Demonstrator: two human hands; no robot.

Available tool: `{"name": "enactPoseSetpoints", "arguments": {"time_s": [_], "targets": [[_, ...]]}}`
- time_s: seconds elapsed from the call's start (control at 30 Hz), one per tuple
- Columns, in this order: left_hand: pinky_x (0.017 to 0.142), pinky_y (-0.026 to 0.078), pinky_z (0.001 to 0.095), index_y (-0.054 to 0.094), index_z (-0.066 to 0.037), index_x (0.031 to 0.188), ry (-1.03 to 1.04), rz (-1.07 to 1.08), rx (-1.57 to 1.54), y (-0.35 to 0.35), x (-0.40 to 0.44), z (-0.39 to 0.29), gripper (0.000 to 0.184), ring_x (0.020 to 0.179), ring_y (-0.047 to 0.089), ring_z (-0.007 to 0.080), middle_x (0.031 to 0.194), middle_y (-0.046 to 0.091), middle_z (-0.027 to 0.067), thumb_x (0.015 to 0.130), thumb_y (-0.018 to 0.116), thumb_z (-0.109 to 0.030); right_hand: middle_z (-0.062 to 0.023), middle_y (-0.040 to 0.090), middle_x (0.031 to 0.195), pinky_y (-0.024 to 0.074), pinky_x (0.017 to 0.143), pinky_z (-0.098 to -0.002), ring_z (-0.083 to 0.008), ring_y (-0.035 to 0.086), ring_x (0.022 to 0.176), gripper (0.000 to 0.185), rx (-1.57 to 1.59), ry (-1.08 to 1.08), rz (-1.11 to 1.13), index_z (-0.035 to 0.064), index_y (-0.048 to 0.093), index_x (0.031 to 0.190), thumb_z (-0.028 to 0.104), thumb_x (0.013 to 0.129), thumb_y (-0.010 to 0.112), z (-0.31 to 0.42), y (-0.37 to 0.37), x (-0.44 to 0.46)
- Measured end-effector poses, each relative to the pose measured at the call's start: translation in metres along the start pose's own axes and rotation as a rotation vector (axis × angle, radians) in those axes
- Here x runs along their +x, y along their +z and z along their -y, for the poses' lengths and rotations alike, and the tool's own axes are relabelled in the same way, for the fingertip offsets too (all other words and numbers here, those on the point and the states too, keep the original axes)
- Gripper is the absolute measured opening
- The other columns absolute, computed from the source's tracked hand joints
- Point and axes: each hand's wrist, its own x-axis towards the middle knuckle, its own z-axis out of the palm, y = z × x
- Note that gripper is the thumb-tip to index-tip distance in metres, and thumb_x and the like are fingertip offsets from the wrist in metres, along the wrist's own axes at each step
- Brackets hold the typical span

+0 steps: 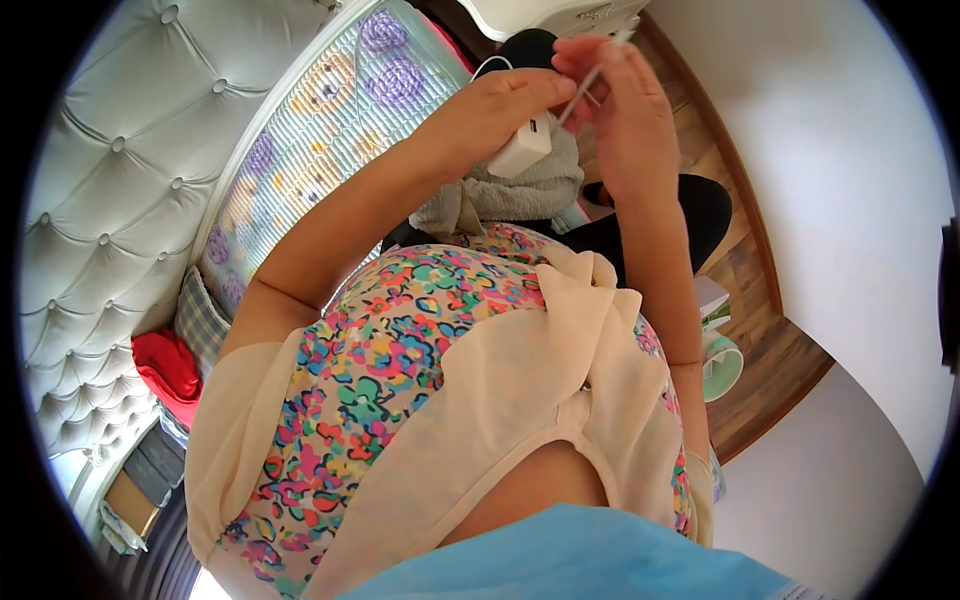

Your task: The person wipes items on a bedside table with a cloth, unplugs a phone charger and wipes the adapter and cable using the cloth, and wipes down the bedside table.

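Near the top centre, my left hand (500,112) is closed around a white USB charger (522,150), with a USB port showing on its end. My right hand (632,110) is just to the right, with bent fingers holding a white cable (580,95). A pale end piece (624,37) sticks out at its fingertips. The fingers of both hands almost meet, and the cable passes between them. Part of the charger is hidden by my left hand. Below the hands, a grey fluffy cloth (520,190) lies over my lap.
To the left lies a bed with a patterned quilted mat (320,130) and a tufted headboard (110,190). Red fabric (165,370) and a checked pillow (198,315) lie near it. A green-white bin (722,368) stands on the wooden floor (745,290). White furniture (540,15) is at the top.
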Motion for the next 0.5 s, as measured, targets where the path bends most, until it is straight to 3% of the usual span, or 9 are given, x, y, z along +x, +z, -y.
{"name": "enactPoseSetpoints", "arguments": {"time_s": [0.07,0.1,0.13,0.2,0.23,0.27,0.3,0.4,0.5], "targets": [[0.06,0.044,0.0235,0.065,-0.007,0.097,-0.023,-0.106,-0.034,-0.001,0.0,0.004,0.04,0.066,0.054,0.0087,0.086,0.062,0.0042,0.094,0.048,-0.042,-0.0088,0.062,0.107,0.0436,0.074,-0.0229,-0.0092,0.054,0.078,0.032,0.336,-0.001,-0.167,-0.0004,0.061,0.11,0.024,0.098,0.044,-0.002,-0.007,0.005],[0.062,0.046,0.0256,0.064,-0.005,0.098,-0.18,-0.112,-0.334,-0.007,0.0,0.006,0.042,0.07,0.056,0.0107,0.09,0.062,0.0056,0.092,0.05,-0.044,-0.0088,0.062,0.107,0.0436,0.074,-0.0229,-0.0092,0.054,0.078,0.032,0.337,0.003,-0.166,-0.0004,0.061,0.11,0.024,0.098,0.044,0.002,-0.017,0.007],[0.065,0.048,0.0277,0.063,-0.004,0.1,-0.335,-0.116,-0.634,-0.012,0.0,0.007,0.046,0.073,0.058,0.0127,0.094,0.062,0.0069,0.09,0.052,-0.047,-0.0079,0.062,0.106,0.0396,0.068,-0.022,-0.0074,0.047,0.072,0.031,0.274,-0.069,-0.172,0.0002,0.061,0.108,0.023,0.097,0.044,0.011,-0.032,0.009],[0.065,0.047,0.0297,0.064,-0.003,0.097,-0.359,-0.177,-0.666,-0.014,-0.001,0.008,0.051,0.076,0.058,0.0154,0.094,0.063,0.0087,0.087,0.052,-0.052,-0.007,0.061,0.106,0.0356,0.062,-0.0211,-0.0057,0.04,0.066,0.029,0.209,-0.14,-0.177,0.0009,0.062,0.106,0.021,0.096,0.044,0.025,-0.042,0.009],[0.065,0.046,0.0316,0.064,-0.003,0.095,-0.381,-0.235,-0.696,-0.015,-0.001,0.008,0.057,0.078,0.058,0.0181,0.093,0.063,0.0104,0.084,0.052,-0.057,-0.0053,0.061,0.103,0.0323,0.06,-0.0217,-0.006,0.035,0.064,0.029,-0.023,-0.16,-0.152,0.0009,0.063,0.105,0.021,0.095,0.044,0.032,-0.042,0.005],[0.068,0.049,0.0351,0.062,-0.003,0.097,-0.371,-0.184,-0.763,-0.018,-0.001,0.009,0.05,0.081,0.06,0.0186,0.095,0.063,0.011,0.086,0.053,-0.051,-0.0036,0.062,0.101,0.0291,0.057,-0.0223,-0.0062,0.03,0.062,0.029,-0.256,-0.178,-0.128,0.001,0.063,0.104,0.021,0.095,0.044,0.036,-0.044,0.002],[0.068,0.049,0.0351,0.062,-0.003,0.097,-0.374,-0.183,-0.763,-0.02,-0.002,0.01,0.05,0.081,0.06,0.0186,0.095,0.063,0.011,0.086,0.053,-0.051,-0.0036,0.062,0.101,0.0291,0.057,-0.0223,-0.0062,0.03,0.062,0.029,-0.256,-0.177,-0.13,0.001,0.063,0.104,0.021,0.095,0.044,0.033,-0.051,0.002],[0.076,0.051,0.0318,0.056,-0.001,0.113,-0.328,-0.023,-0.849,-0.021,-0.003,0.014,0.046,0.091,0.06,0.0173,0.102,0.062,0.0086,0.087,0.059,-0.039,-0.0003,0.063,0.092,0.0426,0.076,-0.0214,-0.0092,0.053,0.078,0.028,-0.39,-0.086,-0.008,0.003,0.067,0.105,0.023,0.094,0.052,0.024,-0.06,-0.003],[0.08,0.051,0.0306,0.055,-0.004,0.115,-0.242,0.042,-0.511,-0.015,-0.007,0.014,0.039,0.095,0.059,0.0167,0.105,0.061,0.007,0.083,0.066,-0.023,0.0007,0.063,0.09,0.0424,0.075,-0.0213,-0.0073,0.054,0.082,0.025,-0.598,-0.146,0.026,0.0058,0.068,0.108,0.022,0.092,0.056,0.021,-0.046,-0.009]]}}
